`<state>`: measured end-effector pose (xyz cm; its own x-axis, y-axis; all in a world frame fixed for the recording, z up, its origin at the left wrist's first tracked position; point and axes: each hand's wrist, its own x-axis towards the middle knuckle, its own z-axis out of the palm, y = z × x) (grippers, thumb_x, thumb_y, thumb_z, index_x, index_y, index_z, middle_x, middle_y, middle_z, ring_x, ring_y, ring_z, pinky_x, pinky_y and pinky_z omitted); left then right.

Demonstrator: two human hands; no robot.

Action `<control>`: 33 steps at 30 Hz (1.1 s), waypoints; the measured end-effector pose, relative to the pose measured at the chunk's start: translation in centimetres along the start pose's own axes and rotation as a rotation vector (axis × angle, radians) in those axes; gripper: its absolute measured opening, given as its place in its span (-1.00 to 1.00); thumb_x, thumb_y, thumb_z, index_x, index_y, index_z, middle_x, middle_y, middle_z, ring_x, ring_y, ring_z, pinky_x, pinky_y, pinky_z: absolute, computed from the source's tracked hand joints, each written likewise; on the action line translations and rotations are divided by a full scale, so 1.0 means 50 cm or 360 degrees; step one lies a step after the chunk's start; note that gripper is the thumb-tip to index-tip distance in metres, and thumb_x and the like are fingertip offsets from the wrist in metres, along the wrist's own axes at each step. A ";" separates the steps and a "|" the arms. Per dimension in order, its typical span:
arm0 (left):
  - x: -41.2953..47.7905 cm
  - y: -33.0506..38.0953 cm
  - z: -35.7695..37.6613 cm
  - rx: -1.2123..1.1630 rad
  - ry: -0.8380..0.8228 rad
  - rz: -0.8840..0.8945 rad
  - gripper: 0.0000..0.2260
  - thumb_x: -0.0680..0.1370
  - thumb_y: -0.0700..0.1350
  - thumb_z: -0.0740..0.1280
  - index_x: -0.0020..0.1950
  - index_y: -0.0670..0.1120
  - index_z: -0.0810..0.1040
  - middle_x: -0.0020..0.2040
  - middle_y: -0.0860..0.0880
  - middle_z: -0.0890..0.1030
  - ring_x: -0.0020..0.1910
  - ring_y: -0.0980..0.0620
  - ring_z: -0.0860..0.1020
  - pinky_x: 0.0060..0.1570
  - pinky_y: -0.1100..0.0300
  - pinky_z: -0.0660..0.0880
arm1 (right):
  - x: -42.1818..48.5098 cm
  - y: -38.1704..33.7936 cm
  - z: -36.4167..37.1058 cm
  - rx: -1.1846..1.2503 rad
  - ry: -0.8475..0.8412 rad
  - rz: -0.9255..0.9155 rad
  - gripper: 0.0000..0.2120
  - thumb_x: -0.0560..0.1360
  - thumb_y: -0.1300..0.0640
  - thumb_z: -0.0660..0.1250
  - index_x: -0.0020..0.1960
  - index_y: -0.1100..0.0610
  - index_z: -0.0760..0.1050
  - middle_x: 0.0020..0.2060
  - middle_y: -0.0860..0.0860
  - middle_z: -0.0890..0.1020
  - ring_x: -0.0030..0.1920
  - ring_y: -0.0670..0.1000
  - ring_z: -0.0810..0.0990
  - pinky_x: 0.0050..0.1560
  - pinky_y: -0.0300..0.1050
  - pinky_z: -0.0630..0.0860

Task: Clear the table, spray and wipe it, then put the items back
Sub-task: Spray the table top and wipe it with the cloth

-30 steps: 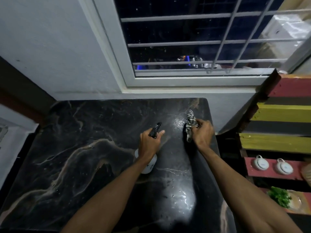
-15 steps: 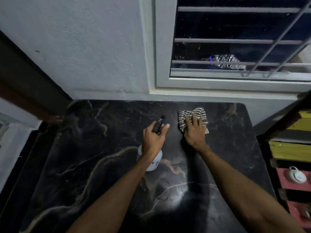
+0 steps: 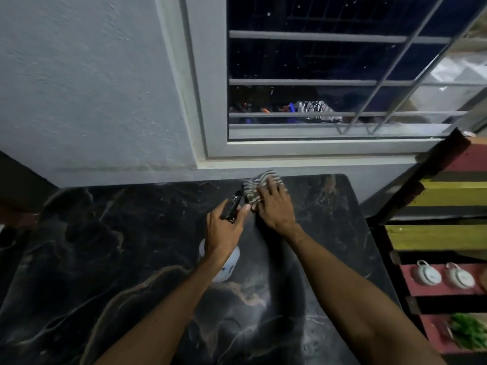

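Left hand (image 3: pixel 224 233) gripped a spray bottle (image 3: pixel 226 271), its print unreadable; right hand (image 3: pixel 274 209) pressed flat on a cloth (image 3: pixel 252 188) beside it.

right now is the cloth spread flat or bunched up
Bunched up: the cloth sits crumpled in folds under the right hand.

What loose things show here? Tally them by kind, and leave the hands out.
Spray bottle: 1
Striped cloth: 1
Cups: 2
Bunch of greens: 1
Total: 5
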<state>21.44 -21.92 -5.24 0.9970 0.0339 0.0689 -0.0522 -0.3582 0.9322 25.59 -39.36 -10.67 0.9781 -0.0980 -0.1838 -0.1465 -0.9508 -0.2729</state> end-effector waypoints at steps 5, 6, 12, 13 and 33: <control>0.012 0.040 0.071 -0.0032 0.0042 0.0156 -0.76 0.54 -0.10 0.48 -0.27 -0.05 0.51 -0.40 0.10 0.53 -0.38 0.17 0.52 -0.28 0.18 0.45 | -0.001 0.068 -0.010 -0.0011 0.0052 -0.0064 -0.46 0.58 0.04 0.21 0.51 0.15 0.22 0.62 0.14 0.09 0.55 0.27 0.15 0.47 0.25 0.22; 0.014 0.047 0.091 -0.0002 0.0032 0.0179 -0.76 0.55 -0.11 0.48 -0.27 -0.08 0.51 -0.40 0.08 0.53 -0.39 0.14 0.53 -0.30 0.16 0.45 | -0.001 0.102 -0.014 -0.0087 0.0044 -0.0181 -0.47 0.59 0.02 0.20 0.52 0.14 0.23 0.62 0.11 0.10 0.55 0.25 0.17 0.47 0.23 0.23; 0.006 0.078 0.174 0.0040 -0.0011 0.0040 -0.74 0.54 -0.05 0.47 -0.27 -0.09 0.50 -0.37 -0.01 0.56 -0.35 0.04 0.55 -0.25 0.16 0.48 | -0.006 0.311 -0.082 0.0066 0.0152 0.0433 -0.40 0.54 0.17 0.22 0.56 0.14 0.20 0.62 0.17 0.09 0.55 0.34 0.15 0.52 0.27 0.16; 0.003 0.083 0.187 0.0037 -0.0030 0.0020 -0.73 0.54 -0.04 0.47 -0.28 -0.10 0.50 -0.38 -0.01 0.55 -0.35 0.03 0.55 -0.24 0.15 0.48 | -0.020 0.310 -0.073 0.0042 0.0120 0.0321 -0.38 0.55 0.16 0.21 0.58 0.10 0.17 0.63 0.15 0.06 0.57 0.32 0.11 0.53 0.29 0.14; -0.190 0.101 0.200 0.0180 -0.0022 -0.0166 -0.71 0.47 0.00 0.55 -0.24 -0.18 0.57 -0.33 -0.04 0.60 -0.31 0.04 0.58 -0.22 0.21 0.50 | -0.291 0.286 -0.024 0.0018 0.0085 -0.0506 -0.51 0.44 0.12 0.27 0.38 0.07 0.45 0.32 0.21 0.44 0.24 0.25 0.43 0.22 0.16 0.50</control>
<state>12.29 -33.37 -4.73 0.9974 0.0641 -0.0320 0.0578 -0.4561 0.8881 9.45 -51.91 -10.76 0.9814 0.1882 -0.0379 0.1665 -0.9329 -0.3194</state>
